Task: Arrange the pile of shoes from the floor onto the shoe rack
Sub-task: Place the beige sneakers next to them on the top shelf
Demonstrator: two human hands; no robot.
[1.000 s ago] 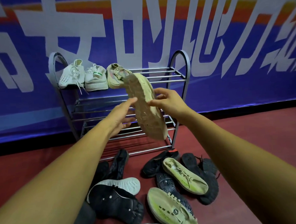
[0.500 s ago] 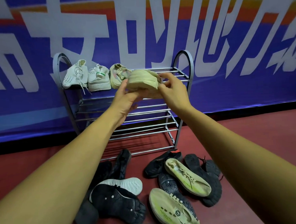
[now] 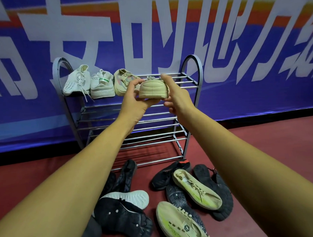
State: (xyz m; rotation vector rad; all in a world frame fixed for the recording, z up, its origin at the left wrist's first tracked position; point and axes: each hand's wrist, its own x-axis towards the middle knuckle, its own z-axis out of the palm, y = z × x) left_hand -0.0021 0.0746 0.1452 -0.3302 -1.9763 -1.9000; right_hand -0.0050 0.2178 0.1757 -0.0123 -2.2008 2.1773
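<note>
I hold the beige sneaker [image 3: 152, 90] heel toward me at the top shelf of the shoe rack [image 3: 193, 64], just right of its beige mate [image 3: 122, 80], so the pair sits together. My left hand [image 3: 133, 101] curls round its left side; my right hand [image 3: 178, 98] pinches the right side. The toe is hidden, and I cannot tell whether the sole touches the rails. The pile of shoes [image 3: 195, 191] lies on the floor before the rack, the nearest cut off.

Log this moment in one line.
step: shelving | left hand, right hand: holding beige shoe, heel toward camera | where: rack top shelf level, beside shelved shoes | floor pile: unshelved
</note>
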